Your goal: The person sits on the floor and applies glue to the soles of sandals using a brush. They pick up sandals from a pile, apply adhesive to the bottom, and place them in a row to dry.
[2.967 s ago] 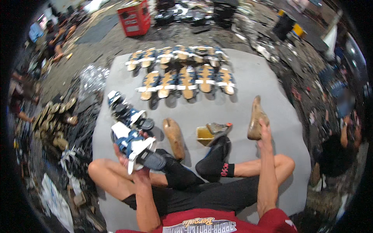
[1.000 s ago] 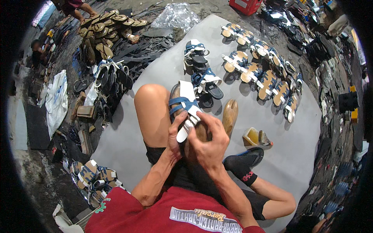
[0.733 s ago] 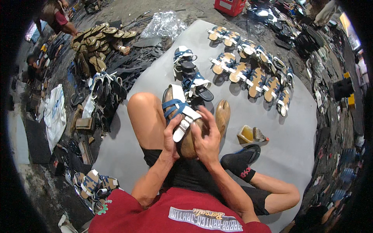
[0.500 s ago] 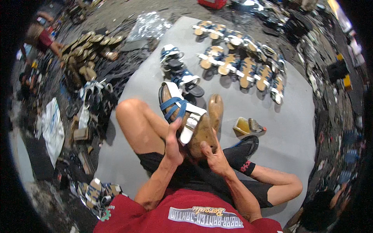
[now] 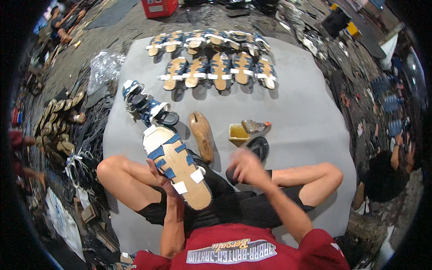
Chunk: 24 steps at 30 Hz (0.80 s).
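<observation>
**Sandal (image 5: 183, 165) in L fingers (image 5: 156, 170), underside up**

L fingers clamped on sandal's L edge; tan board faces up, blue & white strap ends folded onto it. R fingers (image 5: 241, 168) blurred, to R of sandal & apart from it; can't tell if open or closed. Wooden last (image 5: 202, 137) lies betw. L & R fingers, a bit further out. Yellow tub (image 5: 238, 142) w/ brush (image 5: 252, 126) beside it, beyond R fingers. Strappy pile (image 5: 148, 108) beyond L fingers. 2 sandal rows (image 5: 220, 72) farthest out, all on grey mat (image 5: 297, 108).
</observation>
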Each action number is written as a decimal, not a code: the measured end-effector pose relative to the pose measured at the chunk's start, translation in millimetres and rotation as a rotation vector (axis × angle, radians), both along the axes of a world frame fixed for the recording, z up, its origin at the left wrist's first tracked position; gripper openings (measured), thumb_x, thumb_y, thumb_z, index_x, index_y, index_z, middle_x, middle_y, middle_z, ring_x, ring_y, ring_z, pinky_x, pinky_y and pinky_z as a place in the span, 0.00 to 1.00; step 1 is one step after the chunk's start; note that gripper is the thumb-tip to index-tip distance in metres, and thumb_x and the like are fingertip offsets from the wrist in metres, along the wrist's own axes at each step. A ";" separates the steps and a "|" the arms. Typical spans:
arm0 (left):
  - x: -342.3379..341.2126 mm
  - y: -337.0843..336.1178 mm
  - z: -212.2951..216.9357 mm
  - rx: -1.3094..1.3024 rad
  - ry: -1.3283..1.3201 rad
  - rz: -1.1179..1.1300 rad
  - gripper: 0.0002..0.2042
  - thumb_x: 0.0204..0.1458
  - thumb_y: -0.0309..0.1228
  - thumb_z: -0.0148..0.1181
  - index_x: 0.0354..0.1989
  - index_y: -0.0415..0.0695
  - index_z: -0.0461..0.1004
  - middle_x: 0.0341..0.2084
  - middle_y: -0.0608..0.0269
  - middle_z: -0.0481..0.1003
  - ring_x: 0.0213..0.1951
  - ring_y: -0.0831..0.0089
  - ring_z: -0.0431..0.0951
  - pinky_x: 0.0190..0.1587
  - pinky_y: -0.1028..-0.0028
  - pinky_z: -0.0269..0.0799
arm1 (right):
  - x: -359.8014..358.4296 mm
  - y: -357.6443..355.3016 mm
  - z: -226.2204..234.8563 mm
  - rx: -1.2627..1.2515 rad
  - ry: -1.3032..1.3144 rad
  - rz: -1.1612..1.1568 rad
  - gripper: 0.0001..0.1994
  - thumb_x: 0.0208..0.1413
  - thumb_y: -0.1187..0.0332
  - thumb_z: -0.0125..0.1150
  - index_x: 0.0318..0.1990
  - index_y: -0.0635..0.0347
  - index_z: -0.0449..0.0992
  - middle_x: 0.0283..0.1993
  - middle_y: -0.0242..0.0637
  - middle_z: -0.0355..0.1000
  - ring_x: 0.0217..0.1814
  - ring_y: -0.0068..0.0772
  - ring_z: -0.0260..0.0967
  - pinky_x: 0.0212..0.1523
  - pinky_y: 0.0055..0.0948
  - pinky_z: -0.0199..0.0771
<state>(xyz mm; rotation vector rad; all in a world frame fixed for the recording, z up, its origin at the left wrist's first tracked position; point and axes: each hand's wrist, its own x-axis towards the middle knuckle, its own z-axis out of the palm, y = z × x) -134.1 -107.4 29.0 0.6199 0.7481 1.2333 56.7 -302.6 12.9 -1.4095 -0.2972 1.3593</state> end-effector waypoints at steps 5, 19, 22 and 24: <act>-11.0 -7.7 41.9 -0.262 0.060 -0.546 0.39 0.67 0.68 0.44 0.66 0.43 0.69 0.52 0.56 0.81 0.48 0.64 0.84 0.54 0.62 0.80 | 149.2 -30.9 -90.9 -0.284 0.147 -0.889 0.30 0.63 0.47 0.71 0.57 0.63 0.68 0.41 0.41 0.73 0.33 0.33 0.75 0.28 0.34 0.76; -3.3 -3.2 44.1 -0.409 -0.083 -0.593 0.39 0.67 0.66 0.45 0.71 0.43 0.66 0.59 0.55 0.78 0.56 0.61 0.82 0.60 0.57 0.78 | 169.2 14.3 -57.9 -0.007 0.072 -0.547 0.13 0.65 0.57 0.71 0.49 0.53 0.80 0.42 0.30 0.78 0.34 0.23 0.73 0.29 0.24 0.73; -5.2 -2.2 37.7 -0.424 -0.117 -0.597 0.41 0.64 0.69 0.47 0.71 0.45 0.66 0.58 0.57 0.79 0.55 0.60 0.82 0.58 0.58 0.80 | 156.4 18.5 -29.1 -0.123 -0.596 -0.214 0.15 0.66 0.55 0.68 0.48 0.59 0.82 0.44 0.37 0.81 0.38 0.27 0.77 0.35 0.31 0.76; -3.0 -2.5 37.3 -0.452 -0.061 -0.525 0.41 0.64 0.70 0.47 0.69 0.45 0.67 0.54 0.57 0.79 0.50 0.61 0.83 0.52 0.59 0.82 | 131.3 32.5 -6.3 -0.048 -1.026 -0.017 0.15 0.64 0.58 0.70 0.43 0.64 0.83 0.42 0.45 0.82 0.41 0.39 0.79 0.41 0.37 0.78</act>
